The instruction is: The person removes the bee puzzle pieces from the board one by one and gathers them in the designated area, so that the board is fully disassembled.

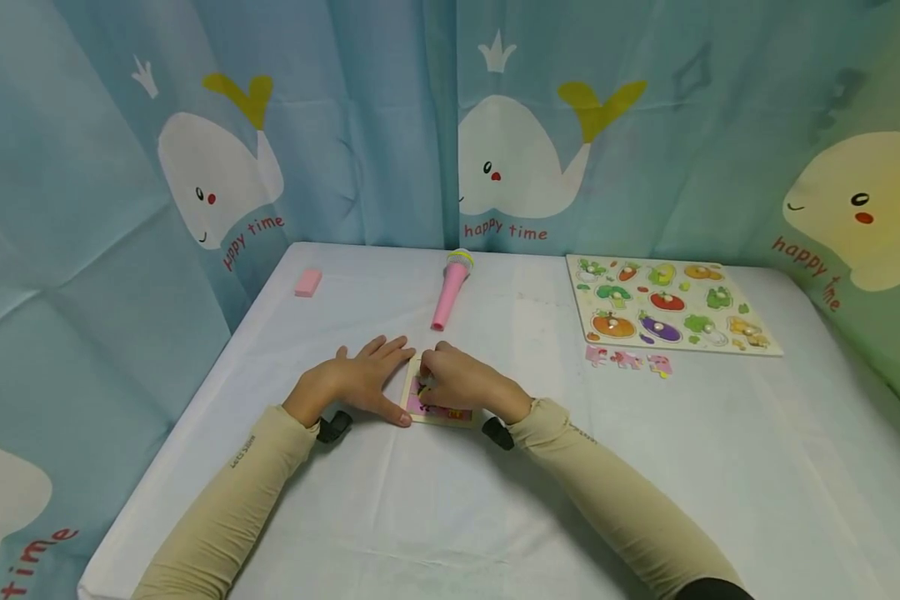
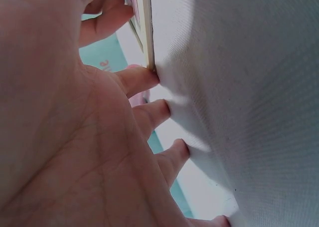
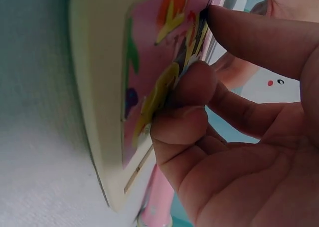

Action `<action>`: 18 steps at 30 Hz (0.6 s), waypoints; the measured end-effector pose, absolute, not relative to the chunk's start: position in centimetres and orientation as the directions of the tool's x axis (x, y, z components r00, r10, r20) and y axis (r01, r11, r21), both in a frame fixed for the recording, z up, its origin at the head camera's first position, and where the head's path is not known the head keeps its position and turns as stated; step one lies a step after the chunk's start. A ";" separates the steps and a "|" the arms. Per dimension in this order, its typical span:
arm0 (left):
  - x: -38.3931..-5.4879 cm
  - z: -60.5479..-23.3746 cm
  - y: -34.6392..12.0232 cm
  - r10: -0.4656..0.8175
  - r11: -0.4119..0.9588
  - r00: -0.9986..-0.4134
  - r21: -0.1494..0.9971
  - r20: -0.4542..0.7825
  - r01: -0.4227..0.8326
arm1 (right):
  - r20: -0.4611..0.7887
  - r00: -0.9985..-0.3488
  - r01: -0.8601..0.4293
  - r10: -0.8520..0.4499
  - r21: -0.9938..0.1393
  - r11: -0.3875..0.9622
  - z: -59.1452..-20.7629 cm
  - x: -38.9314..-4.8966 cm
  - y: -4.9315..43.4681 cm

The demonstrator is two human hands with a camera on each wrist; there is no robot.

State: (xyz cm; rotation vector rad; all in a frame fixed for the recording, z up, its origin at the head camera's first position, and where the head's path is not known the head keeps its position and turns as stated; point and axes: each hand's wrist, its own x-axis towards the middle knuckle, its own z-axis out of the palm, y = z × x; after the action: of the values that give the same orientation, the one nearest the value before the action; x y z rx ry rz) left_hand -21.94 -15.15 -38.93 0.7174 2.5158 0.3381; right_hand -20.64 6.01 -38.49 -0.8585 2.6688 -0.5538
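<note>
A small wooden jigsaw puzzle board (image 1: 442, 421) with a pink picture lies on the table between the two hands. My left hand (image 1: 362, 381) is spread beside it, thumb and index finger at its left edge, palm over the cloth in the left wrist view. Over the board, my right hand (image 1: 461, 381) has its fingers curled down onto the picture. In the right wrist view, its thumb and fingertips hold a jigsaw piece (image 3: 164, 87) with yellow and pink print against the board. The hand hides part of the picture.
Three loose pink jigsaw pieces (image 1: 627, 360) lie at the right, below a vegetable peg puzzle (image 1: 690, 343). A pink toy microphone (image 1: 451, 293) lies behind the hands. At the back left is a pink block (image 1: 308, 282). Curtains (image 1: 390, 125) hang along the table's far edge.
</note>
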 end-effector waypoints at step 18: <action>-21.8 -39.1 -15.0 0.536 0.838 -0.743 0.356 -0.401 0.412 | -0.031 -0.769 -0.519 -0.638 -0.552 0.653 -39.5 -20.4 6.5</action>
State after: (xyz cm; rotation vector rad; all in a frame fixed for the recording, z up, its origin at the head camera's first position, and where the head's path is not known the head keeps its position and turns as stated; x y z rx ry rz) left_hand -21.84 -15.01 -39.11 0.6973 2.5182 0.3351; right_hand -20.37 6.46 -39.55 -0.9415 2.6485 -0.7815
